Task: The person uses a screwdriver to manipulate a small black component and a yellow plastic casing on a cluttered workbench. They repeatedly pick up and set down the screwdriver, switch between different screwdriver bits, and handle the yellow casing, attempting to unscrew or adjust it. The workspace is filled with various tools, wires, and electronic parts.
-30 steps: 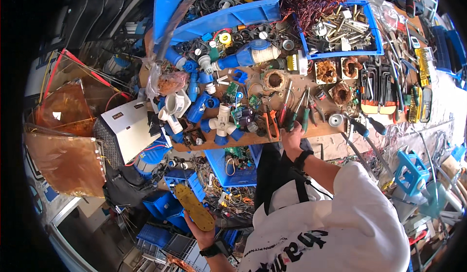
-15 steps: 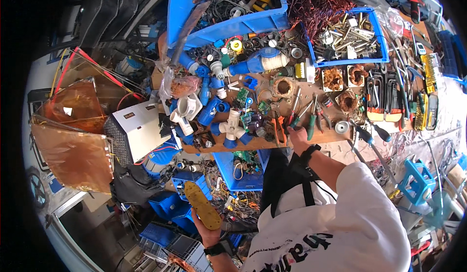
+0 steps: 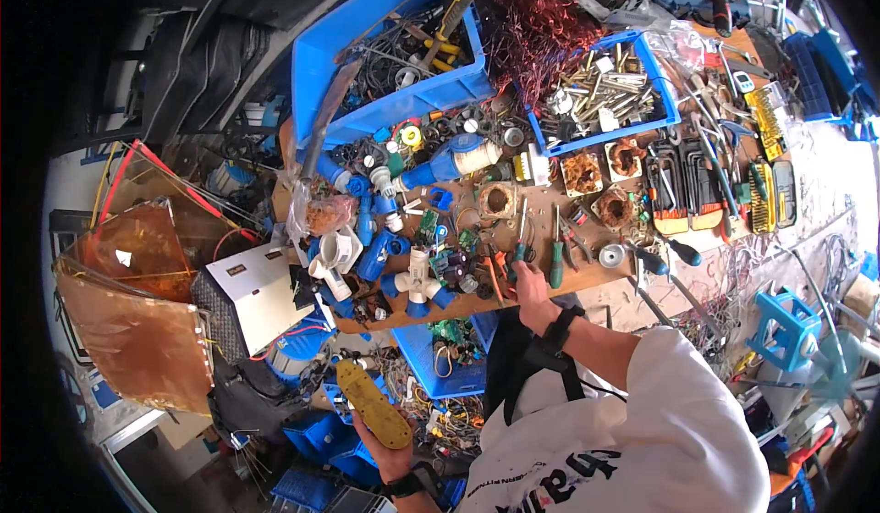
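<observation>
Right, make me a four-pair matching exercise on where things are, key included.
1. oblong flat yellow piece
2. tangled dark-red wire heap
3. blue plastic stool
4. orange-handled pliers

A. beside the blue bin of metal pieces
B. just left of the right hand
C. in the left hand
D. off the wooden bench, to the person's right

Pairs: 1-C; 2-A; 3-D; 4-B

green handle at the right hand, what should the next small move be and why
Probably close the right hand securely around the green handle and lift: the fingers are already at it, over the bench, while the left hand is occupied holding the yellowish oblong piece.
</observation>
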`<action>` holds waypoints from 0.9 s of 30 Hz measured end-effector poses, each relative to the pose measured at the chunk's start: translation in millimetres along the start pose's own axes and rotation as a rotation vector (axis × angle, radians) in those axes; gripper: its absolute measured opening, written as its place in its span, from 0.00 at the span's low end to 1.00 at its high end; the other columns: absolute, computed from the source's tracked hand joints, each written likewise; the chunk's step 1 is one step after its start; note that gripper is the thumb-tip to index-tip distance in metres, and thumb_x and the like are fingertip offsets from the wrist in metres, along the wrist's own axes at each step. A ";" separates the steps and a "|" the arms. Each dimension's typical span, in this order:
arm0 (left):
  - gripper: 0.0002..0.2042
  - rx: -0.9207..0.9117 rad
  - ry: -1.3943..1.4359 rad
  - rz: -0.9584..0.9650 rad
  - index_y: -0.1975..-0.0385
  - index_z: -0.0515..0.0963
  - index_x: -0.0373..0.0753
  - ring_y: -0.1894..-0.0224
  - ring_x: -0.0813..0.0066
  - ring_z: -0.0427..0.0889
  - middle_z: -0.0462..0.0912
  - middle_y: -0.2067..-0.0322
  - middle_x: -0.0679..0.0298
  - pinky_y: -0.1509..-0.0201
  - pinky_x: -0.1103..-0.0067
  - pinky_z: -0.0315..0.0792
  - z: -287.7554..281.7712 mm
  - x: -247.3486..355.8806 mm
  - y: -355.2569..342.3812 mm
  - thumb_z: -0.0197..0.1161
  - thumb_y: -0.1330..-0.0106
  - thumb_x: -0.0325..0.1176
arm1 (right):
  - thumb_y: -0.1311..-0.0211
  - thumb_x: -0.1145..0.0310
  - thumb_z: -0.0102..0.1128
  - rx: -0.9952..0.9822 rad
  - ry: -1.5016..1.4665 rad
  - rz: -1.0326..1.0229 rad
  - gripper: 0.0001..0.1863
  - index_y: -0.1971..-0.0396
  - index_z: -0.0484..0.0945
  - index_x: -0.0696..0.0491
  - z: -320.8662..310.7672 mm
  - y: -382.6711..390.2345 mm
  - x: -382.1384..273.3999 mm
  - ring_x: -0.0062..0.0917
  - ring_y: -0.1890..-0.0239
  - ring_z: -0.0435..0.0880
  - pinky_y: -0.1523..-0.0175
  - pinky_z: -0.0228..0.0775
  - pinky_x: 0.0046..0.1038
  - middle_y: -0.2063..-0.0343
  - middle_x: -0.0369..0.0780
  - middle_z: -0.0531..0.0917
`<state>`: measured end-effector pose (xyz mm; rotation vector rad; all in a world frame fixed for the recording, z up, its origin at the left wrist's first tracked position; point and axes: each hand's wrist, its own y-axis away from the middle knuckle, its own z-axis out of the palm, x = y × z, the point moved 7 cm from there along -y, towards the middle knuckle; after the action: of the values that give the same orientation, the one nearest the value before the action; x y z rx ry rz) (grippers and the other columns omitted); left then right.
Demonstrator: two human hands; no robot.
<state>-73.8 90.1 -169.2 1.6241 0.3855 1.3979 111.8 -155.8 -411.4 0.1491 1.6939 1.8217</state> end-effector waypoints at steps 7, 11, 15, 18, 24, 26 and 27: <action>0.31 -0.045 0.003 0.098 0.53 0.73 0.42 0.72 0.66 0.78 0.80 0.71 0.60 0.70 0.69 0.73 11.1 13.0 -4.3 0.45 0.38 0.65 | 0.40 0.62 0.55 -0.217 -0.060 -0.067 0.13 0.57 0.71 0.50 19.7 65.6 -39.2 0.22 0.70 0.76 0.65 0.71 0.26 0.68 0.34 0.76; 0.30 -0.080 -0.059 0.155 0.56 0.73 0.41 0.71 0.69 0.77 0.79 0.72 0.62 0.68 0.72 0.70 32.1 23.3 4.4 0.45 0.36 0.64 | 0.36 0.68 0.54 -0.372 -0.064 -0.240 0.12 0.55 0.68 0.53 24.9 94.7 -53.1 0.19 0.68 0.76 0.67 0.72 0.23 0.67 0.33 0.76; 0.29 -0.147 -0.126 0.269 0.56 0.73 0.41 0.70 0.68 0.77 0.79 0.71 0.61 0.67 0.71 0.71 54.2 44.1 1.9 0.42 0.34 0.63 | 0.34 0.71 0.50 -0.596 -0.014 -0.340 0.13 0.51 0.65 0.53 31.2 147.5 -79.2 0.19 0.66 0.77 0.64 0.72 0.22 0.65 0.35 0.77; 0.29 -0.239 -0.130 0.299 0.56 0.73 0.41 0.69 0.67 0.78 0.80 0.70 0.60 0.65 0.70 0.73 76.6 60.6 -0.9 0.40 0.33 0.62 | 0.32 0.72 0.42 -0.690 0.024 -0.412 0.13 0.49 0.63 0.53 29.5 187.9 -98.4 0.19 0.70 0.74 0.65 0.69 0.23 0.67 0.36 0.75; 0.34 -0.504 -0.035 0.204 0.52 0.71 0.40 0.69 0.63 0.79 0.80 0.68 0.54 0.65 0.68 0.75 144.0 96.0 -1.2 0.44 0.38 0.67 | 0.36 0.63 0.42 -0.737 0.277 -0.651 0.16 0.53 0.65 0.57 18.2 254.6 -118.8 0.23 0.74 0.72 0.67 0.67 0.24 0.70 0.39 0.72; 0.35 -0.617 0.053 0.155 0.50 0.71 0.38 0.69 0.61 0.79 0.80 0.67 0.53 0.65 0.67 0.74 165.3 103.9 -1.6 0.45 0.39 0.67 | 0.36 0.64 0.41 -0.720 0.408 -0.742 0.16 0.54 0.64 0.58 20.6 282.7 -127.2 0.19 0.74 0.70 0.67 0.63 0.22 0.73 0.37 0.72; 0.35 -0.681 0.078 0.158 0.49 0.71 0.38 0.69 0.61 0.79 0.80 0.66 0.53 0.65 0.67 0.74 175.1 108.9 -2.3 0.45 0.39 0.66 | 0.37 0.65 0.41 -0.699 0.478 -0.766 0.16 0.53 0.64 0.58 20.6 292.3 -127.6 0.17 0.74 0.67 0.67 0.60 0.20 0.75 0.36 0.71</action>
<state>117.1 95.2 -91.4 1.0553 -0.1751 1.4975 114.9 -194.1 -94.1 -1.1379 1.0296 1.7590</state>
